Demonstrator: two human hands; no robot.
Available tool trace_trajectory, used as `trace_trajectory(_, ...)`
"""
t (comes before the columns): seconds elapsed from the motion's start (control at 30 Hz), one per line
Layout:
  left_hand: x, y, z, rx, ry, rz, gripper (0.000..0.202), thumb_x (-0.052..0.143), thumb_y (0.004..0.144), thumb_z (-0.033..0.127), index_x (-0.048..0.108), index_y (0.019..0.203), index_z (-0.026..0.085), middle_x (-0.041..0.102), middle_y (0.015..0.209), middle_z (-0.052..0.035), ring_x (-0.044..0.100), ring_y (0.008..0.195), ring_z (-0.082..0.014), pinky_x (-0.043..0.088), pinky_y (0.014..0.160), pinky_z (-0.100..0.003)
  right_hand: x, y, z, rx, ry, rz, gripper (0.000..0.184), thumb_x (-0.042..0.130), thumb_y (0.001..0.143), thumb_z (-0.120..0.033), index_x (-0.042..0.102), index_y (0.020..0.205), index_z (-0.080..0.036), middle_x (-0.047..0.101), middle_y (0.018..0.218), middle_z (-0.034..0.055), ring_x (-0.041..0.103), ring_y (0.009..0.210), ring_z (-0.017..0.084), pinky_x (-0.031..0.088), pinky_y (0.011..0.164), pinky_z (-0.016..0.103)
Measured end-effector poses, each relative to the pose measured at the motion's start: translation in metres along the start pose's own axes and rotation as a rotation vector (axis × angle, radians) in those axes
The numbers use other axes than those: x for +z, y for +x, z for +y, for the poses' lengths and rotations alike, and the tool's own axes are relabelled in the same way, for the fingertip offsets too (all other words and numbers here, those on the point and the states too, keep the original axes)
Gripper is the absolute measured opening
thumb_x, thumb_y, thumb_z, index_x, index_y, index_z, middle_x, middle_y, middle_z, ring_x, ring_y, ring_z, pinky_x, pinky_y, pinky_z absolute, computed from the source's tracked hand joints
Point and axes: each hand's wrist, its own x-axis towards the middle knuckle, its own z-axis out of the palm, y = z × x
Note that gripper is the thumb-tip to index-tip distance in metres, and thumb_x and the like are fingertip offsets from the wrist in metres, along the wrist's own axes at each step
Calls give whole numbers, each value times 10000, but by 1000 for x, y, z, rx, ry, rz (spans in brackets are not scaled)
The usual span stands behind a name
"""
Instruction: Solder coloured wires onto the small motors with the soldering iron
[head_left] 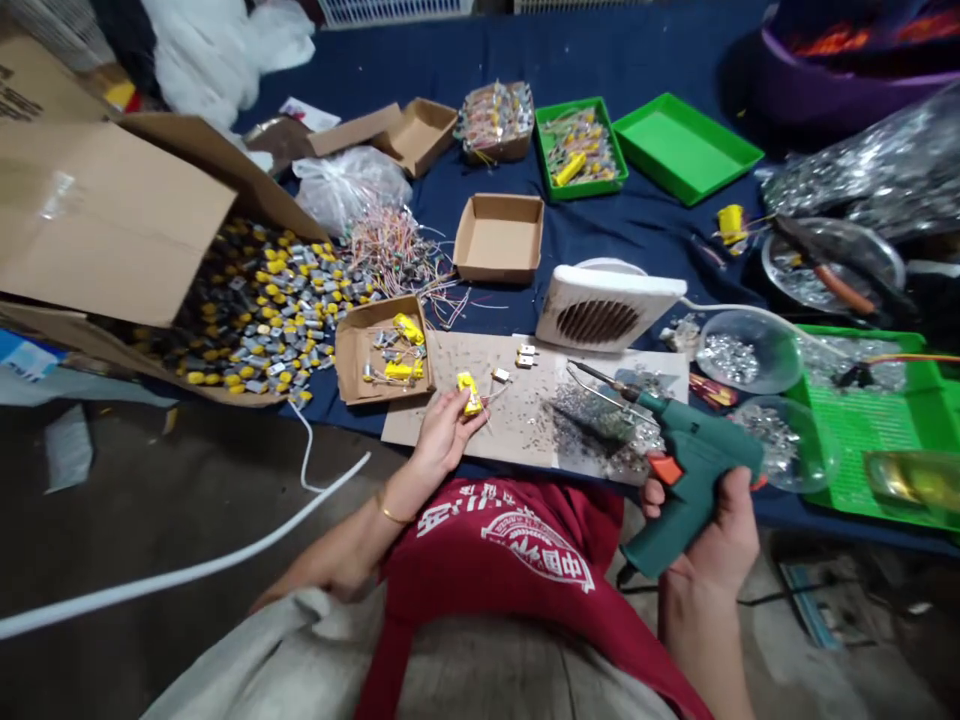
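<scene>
Watching from afar, I saw the left hand (444, 435) pinching a yellow-capped motor (470, 393) narrowly, just over the near edge of the cardboard work board (420, 370), its long axis slanting forward and left. The right hand (709, 535) wrapped fully around a green soldering gun (694, 445), its tip aimed forward-left, apparently held off the board to keep the heat away.

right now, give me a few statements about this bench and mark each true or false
1. The right hand grips a soldering gun. True.
2. The left hand holds pliers. False: it holds a yellow part.
3. The clear bowl holds yellow pieces. False: it holds silver bits.
4. A heap of grey and yellow parts lies against the carton. True.
</scene>
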Motion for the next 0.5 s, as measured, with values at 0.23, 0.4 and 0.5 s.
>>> trace_trajectory(0.23,-62,-42,6,-1,399,92,340,855,733,302,685,994,166,751,1003,-105,724,940,-226,550,980,-444,14,-3,7,14,-162,-28,682,794,631,-749,702,968,-164,722,753,46,566,431,132,465,343,241)
trace_trajectory(0.4,-50,-19,30,709,1149,-135,110,687,887,274,706,968,202,732,1031,-89,667,1017,-236,521,980,-419,20,-2,9,-5,-226,30,711,780,629,-760,688,964,-139,714,756,59,564,435,136,448,332,243)
trace_trajectory(0.5,-16,12,36,929,1466,-304,163,587,952,209,684,1081,189,705,1092,-97,624,1069,-245,493,990,-411,21,-3,9,-28,-221,64,716,770,636,-760,682,982,-140,718,760,57,560,427,137,443,329,249)
